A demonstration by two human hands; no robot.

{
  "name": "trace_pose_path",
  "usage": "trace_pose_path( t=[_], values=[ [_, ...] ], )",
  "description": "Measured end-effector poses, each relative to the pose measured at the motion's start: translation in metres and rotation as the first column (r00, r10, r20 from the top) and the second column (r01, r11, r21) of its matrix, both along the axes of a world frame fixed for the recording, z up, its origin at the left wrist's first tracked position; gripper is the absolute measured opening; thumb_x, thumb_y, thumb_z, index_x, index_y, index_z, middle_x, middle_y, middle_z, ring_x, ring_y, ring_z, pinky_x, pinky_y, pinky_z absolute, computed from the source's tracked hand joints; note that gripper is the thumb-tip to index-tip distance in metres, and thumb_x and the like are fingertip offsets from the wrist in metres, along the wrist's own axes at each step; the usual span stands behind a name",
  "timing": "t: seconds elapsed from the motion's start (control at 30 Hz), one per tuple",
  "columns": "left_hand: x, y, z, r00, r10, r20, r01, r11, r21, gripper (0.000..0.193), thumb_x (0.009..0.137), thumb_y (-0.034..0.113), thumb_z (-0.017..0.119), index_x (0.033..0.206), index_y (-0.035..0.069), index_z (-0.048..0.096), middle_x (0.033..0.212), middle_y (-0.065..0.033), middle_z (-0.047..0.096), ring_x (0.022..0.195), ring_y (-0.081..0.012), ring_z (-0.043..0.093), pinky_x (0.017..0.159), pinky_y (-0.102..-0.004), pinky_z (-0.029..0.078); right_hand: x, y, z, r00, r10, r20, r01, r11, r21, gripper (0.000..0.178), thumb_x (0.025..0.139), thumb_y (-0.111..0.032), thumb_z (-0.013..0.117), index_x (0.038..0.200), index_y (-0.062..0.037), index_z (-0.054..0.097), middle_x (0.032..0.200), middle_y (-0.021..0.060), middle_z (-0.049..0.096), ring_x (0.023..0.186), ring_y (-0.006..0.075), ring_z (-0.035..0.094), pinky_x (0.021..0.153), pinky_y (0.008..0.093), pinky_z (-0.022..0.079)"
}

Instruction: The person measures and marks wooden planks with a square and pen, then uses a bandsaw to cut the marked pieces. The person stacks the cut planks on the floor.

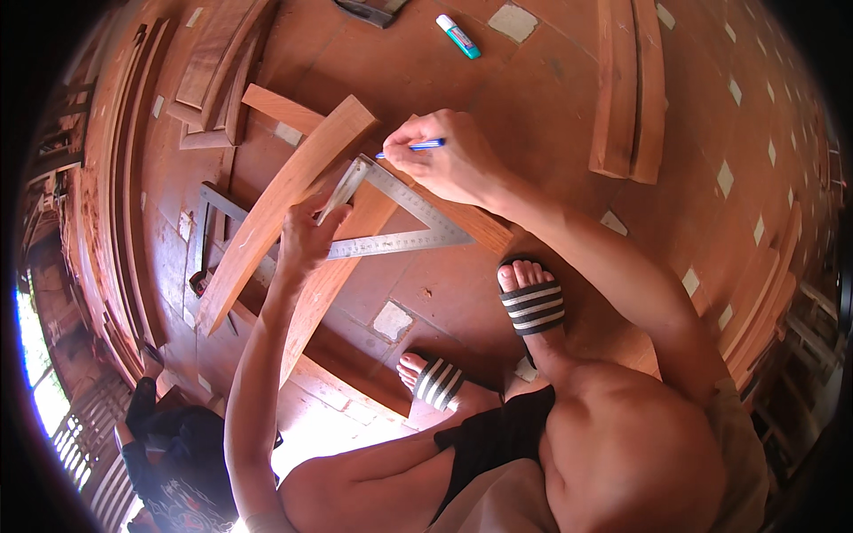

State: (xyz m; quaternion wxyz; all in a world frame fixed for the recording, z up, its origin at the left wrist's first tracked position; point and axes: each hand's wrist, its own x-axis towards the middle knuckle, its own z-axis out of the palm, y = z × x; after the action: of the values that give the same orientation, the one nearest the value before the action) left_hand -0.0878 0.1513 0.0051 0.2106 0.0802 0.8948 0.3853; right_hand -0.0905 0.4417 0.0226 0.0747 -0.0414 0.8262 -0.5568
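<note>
At the middle of the scene, the left hand [308, 233] is closed around the thick edge of a metal triangle [413, 200], its thumb lying along the near side. The right hand [444, 160] pinches a blue pen [428, 144], its tip just beside the triangle's far corner. Beneath the triangle's right-hand leg runs a straight board [480, 226]; a second strip [324, 306] comes away toward the near left, and a curved piece of wood [293, 213] lies left of the hand.

The triangle should handle as stiff and fairly light, hard to bend but apt to skate on smooth wood. Its thick edge looks the best hold (the thin ruled legs give less to grip), with a little downward push to keep it from turning. The pen, slim and light, is best held low near the tip. The wood is rigid and probably weightier; it would be safest taken near its middle.

Farther left, a dark square [222, 202] rests on the tiled floor [524, 107]. A white-and-teal tube [458, 36] lies at the far side, and two beams [626, 98] at the far right.
</note>
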Motion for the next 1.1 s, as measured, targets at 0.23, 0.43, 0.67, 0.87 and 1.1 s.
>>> trace_pose_path(
  t=[0.23, 0.43, 0.67, 0.87, 1.1],
  values=[
    [0.000, 0.001, 0.000, 1.000, 0.004, 0.011, -0.004, 0.999, 0.049, 0.040, 0.097, 0.023, 0.079, 0.127, -0.003, 0.076, 0.101, -0.0121, 0.082, 0.090, -0.0111, 0.067, 0.082, -0.0351, 0.055, 0.010, -0.009, 0.006, 0.991, 0.037, -0.127, -0.027, 0.997, 0.078, 0.023, 0.097, -0.021, 0.078, 0.102, 0.0008, 0.082, 0.091, 0.0213, 0.079, 0.079, 0.0330, 0.079, 0.071, 0.0383, 0.061],
    [0.000, 0.002, 0.006, 0.995, 0.042, 0.088, -0.035, 0.996, -0.083, 0.048, 0.098, 0.029, 0.077, 0.136, 0.000, 0.073, 0.100, -0.0058, 0.079, 0.094, -0.0087, 0.064, 0.086, -0.0330, 0.053, 0.039, 0.016, 0.027, 0.995, 0.101, -0.020, -0.097, 0.984, 0.150, 0.018, 0.096, -0.015, 0.077, 0.099, 0.0024, 0.081, 0.088, 0.0225, 0.078, 0.075, 0.0345, 0.078, 0.068, 0.0388, 0.059],
    [-0.001, 0.003, 0.007, 0.999, 0.001, 0.052, 0.002, 0.998, -0.064, 0.048, 0.098, 0.030, 0.077, 0.136, 0.001, 0.073, 0.099, -0.0068, 0.080, 0.092, -0.0088, 0.065, 0.085, -0.0333, 0.054, -0.002, 0.003, 0.020, 0.994, 0.088, -0.065, -0.078, 0.988, 0.134, 0.021, 0.096, -0.021, 0.078, 0.101, -0.0009, 0.082, 0.092, 0.0214, 0.079, 0.081, 0.0341, 0.079, 0.073, 0.0396, 0.060],
    [0.001, 0.003, 0.002, 1.000, 0.001, -0.020, 0.000, 0.998, 0.066, 0.039, 0.096, 0.024, 0.079, 0.124, -0.003, 0.077, 0.096, -0.0143, 0.081, 0.086, -0.0144, 0.069, 0.081, -0.0378, 0.056, 0.003, 0.002, 0.017, 0.993, 0.096, 0.064, -0.100, 0.993, 0.056, 0.026, 0.098, -0.025, 0.078, 0.104, -0.0012, 0.083, 0.093, 0.0194, 0.081, 0.082, 0.0282, 0.080, 0.075, 0.0372, 0.060],
    [0.001, 0.000, -0.004, 0.999, 0.018, 0.029, -0.017, 1.000, -0.015, 0.040, 0.097, 0.023, 0.078, 0.128, -0.002, 0.076, 0.099, -0.0111, 0.081, 0.088, -0.0121, 0.069, 0.082, -0.0347, 0.055, 0.024, 0.037, 0.032, 0.984, 0.138, 0.114, -0.154, 0.977, 0.147, 0.031, 0.103, -0.029, 0.073, 0.106, 0.0009, 0.081, 0.087, 0.0149, 0.081, 0.079, 0.0208, 0.078, 0.073, 0.0362, 0.059]
  ],
)
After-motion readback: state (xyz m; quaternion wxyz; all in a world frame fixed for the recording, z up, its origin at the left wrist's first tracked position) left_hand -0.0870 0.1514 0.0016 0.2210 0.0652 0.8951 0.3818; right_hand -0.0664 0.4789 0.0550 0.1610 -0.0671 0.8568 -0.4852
